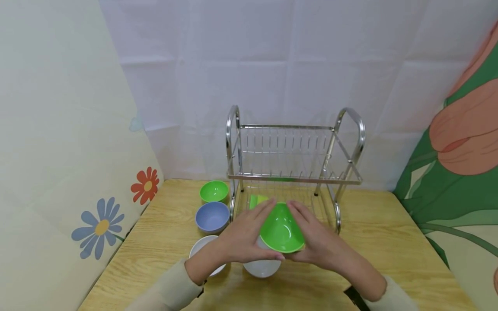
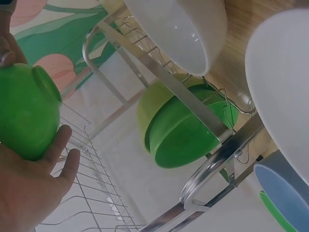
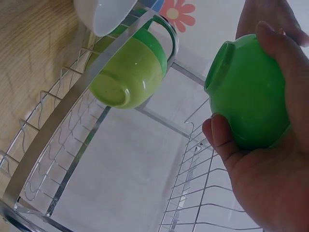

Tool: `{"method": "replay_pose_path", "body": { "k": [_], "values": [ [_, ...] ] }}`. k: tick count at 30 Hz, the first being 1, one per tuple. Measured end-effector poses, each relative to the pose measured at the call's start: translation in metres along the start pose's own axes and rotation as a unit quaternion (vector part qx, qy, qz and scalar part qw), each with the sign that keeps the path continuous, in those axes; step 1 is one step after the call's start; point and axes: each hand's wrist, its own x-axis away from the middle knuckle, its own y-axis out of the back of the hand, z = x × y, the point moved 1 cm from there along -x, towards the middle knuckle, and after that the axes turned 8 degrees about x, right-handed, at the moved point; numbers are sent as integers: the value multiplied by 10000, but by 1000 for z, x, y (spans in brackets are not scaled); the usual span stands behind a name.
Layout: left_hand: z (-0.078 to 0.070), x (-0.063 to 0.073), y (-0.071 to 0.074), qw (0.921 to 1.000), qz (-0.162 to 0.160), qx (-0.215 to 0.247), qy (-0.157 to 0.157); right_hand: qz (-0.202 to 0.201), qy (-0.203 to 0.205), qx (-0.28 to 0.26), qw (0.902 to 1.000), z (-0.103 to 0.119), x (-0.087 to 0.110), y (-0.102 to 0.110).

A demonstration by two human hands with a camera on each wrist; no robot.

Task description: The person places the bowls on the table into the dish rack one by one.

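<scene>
A green bowl [image 1: 283, 229] is held between both hands in front of the dish rack, its mouth tilted toward the head camera. My left hand [image 1: 247, 242] grips its left side, the thumb low near the rim. On the other side my right hand [image 1: 323, 242] grips it in the same way. Both wrist views show the bowl's rounded outside and foot ring, with the fingers around it. Behind the hands, a green bowl [image 2: 186, 135] and a yellow-green bowl [image 3: 128, 75] stand nested on their sides in the rack's lower tier. A white bowl [image 1: 262, 268] sits partly hidden below the hands.
The two-tier metal dish rack [image 1: 295, 178] stands on the wooden table [image 1: 389, 242] near the back wall. Along its left side are a green bowl [image 1: 214, 191], a blue bowl [image 1: 212, 217] and another white bowl [image 1: 202, 244], partly covered by the left arm.
</scene>
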Motion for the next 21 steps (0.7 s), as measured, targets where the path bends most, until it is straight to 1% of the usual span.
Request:
{"method": "replay_pose_path", "body": {
  "k": [5,8,11,14,18,21],
  "values": [
    [2,1,-1,10000,-18,1,-49,137,-62,-310,9994,-1,0,-2],
    [5,2,-1,9999,-53,129,-71,247,-110,-600,9978,-4,1,-3],
    [8,3,0,9994,-104,344,25,343,-193,-976,9944,-9,3,-3],
    [10,4,1,9981,-157,549,250,316,-295,-1429,9888,-14,5,-1],
    [12,6,1,9949,-257,746,628,-43,-447,-2248,9734,-20,5,-3],
    [12,6,0,9926,-377,803,831,-394,-692,-2814,9563,-23,4,-7]
  ]
}}
